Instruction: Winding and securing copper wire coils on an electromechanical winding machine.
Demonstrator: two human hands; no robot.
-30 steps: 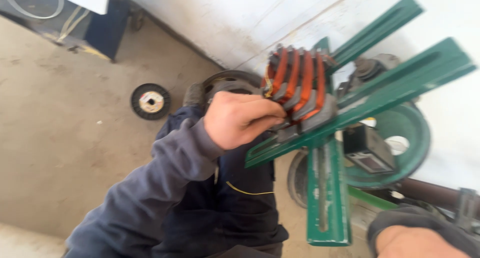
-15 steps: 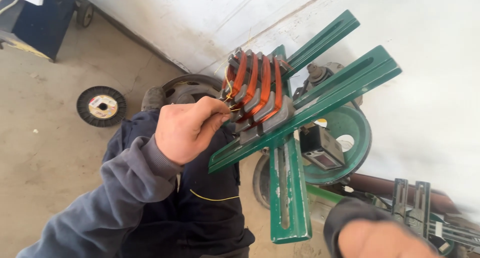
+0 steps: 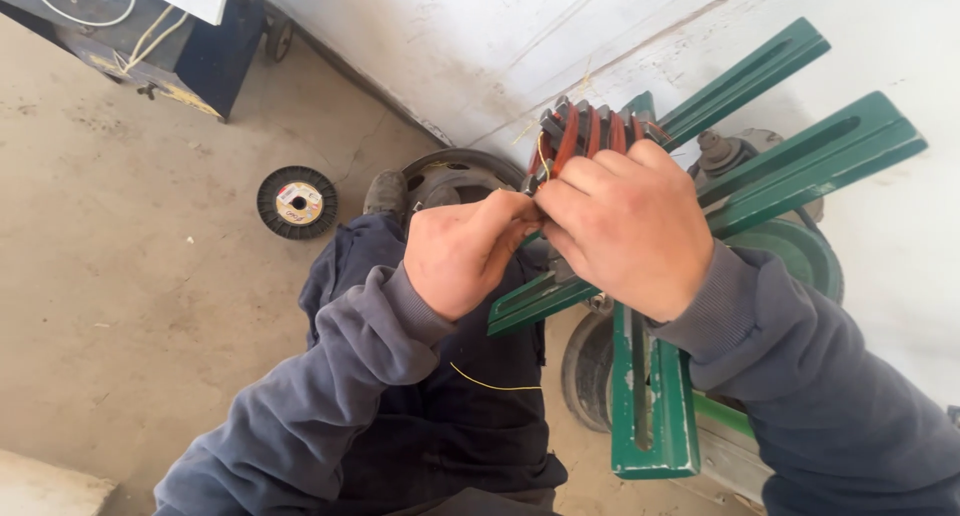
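Your left hand (image 3: 462, 251) is pinched shut, thumb against forefinger, on what looks like a fine wire at the edge of the coil former (image 3: 590, 136), the grey block wound with orange-copper coils that sits on the green slotted arms (image 3: 790, 166) of the winding frame. Your right hand (image 3: 625, 226) lies over the front of the coils, fingers curled and pressing down on them (whether they grip a strand underneath cannot be seen). A thin yellow wire (image 3: 495, 384) trails loose across your lap. By the look of it, you are at the step of securing or tying off a wire end on the windings; the next move likely calls for steady tension from the pinching hand while the other keeps the coils from shifting.
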